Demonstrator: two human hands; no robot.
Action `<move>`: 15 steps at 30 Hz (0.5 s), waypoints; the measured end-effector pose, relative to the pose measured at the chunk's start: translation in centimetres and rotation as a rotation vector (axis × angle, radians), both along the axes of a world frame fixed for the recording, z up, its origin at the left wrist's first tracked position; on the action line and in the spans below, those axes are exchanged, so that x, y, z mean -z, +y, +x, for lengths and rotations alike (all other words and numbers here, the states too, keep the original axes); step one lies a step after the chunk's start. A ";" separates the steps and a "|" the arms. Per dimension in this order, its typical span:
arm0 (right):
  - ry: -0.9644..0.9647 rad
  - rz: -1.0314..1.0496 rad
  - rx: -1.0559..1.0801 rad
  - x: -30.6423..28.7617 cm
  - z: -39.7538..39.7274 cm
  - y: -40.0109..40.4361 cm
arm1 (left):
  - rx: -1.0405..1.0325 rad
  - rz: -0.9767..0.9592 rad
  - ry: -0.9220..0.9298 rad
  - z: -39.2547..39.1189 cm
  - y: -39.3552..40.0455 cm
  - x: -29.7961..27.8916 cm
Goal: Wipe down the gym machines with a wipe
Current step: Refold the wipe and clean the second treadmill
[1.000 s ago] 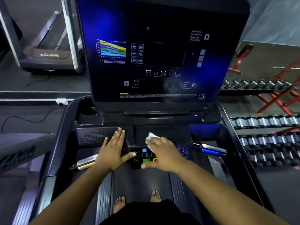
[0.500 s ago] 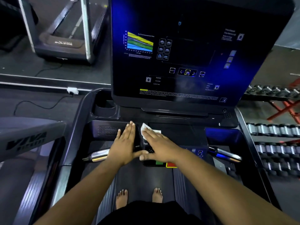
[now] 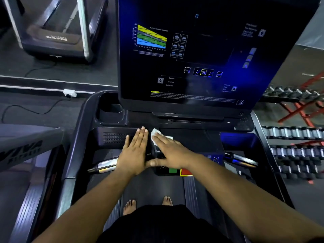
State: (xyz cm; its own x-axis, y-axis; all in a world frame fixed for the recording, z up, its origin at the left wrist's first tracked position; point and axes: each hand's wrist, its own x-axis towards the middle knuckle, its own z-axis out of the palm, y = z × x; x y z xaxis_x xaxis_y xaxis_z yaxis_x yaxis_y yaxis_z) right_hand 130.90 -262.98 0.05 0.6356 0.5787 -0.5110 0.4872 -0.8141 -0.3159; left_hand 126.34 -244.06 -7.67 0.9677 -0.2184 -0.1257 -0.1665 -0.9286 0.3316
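While the flat right hand point(image 3: 172, 152) presses it, the wipe point(image 3: 156, 135) lies crumpled, long axis unclear.

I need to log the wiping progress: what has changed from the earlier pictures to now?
The right hand slid the wipe leftward and forward, off the coloured buttons, toward the console's upper left. The left hand stayed flat beside it, fingers straight. The screen shows the same display.
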 end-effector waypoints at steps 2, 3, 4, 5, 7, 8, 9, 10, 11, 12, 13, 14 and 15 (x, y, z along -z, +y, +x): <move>0.029 0.004 0.027 0.5 1.7 0.4 | -0.004 -0.015 -0.004 -0.1 0.0 0.0; 0.030 0.004 0.027 0.7 2.3 0.1 | -0.008 -0.022 0.001 -0.1 0.0 0.0; 0.019 -0.007 0.022 0.6 2.6 -0.5 | -0.013 -0.023 0.011 -0.1 0.0 0.1; 0.003 -0.028 0.028 0.4 2.8 -1.7 | -0.007 -0.019 0.017 0.1 0.0 0.0; -0.013 -0.065 0.047 0.3 3.2 -4.9 | -0.006 -0.012 0.020 0.2 0.0 -0.1; -0.019 -0.076 0.070 0.0 3.3 -6.6 | -0.005 -0.014 0.020 0.2 0.0 -0.2; -0.032 -0.095 0.100 -0.1 3.5 -8.4 | -0.003 -0.017 0.022 0.1 0.0 -0.2; -0.047 -0.123 0.137 -0.3 3.6 -10.2 | 0.001 -0.017 0.027 0.1 0.0 -0.2; -0.061 -0.166 0.183 -0.4 3.5 -11.7 | 0.004 -0.016 0.031 0.0 0.0 -0.3; -0.078 -0.224 0.230 -0.6 3.2 -12.8 | 0.008 -0.011 0.034 0.0 0.0 -0.3; -0.095 -0.278 0.270 -0.7 2.8 -13.3 | 0.007 -0.005 0.036 0.0 -0.1 -0.4; -0.118 -0.320 0.303 -0.7 2.3 -13.3 | 0.007 -0.002 0.037 0.1 -0.1 -0.5; -0.156 -0.340 0.331 -0.5 1.7 -12.7 | 0.008 -0.002 0.036 0.1 0.0 -0.5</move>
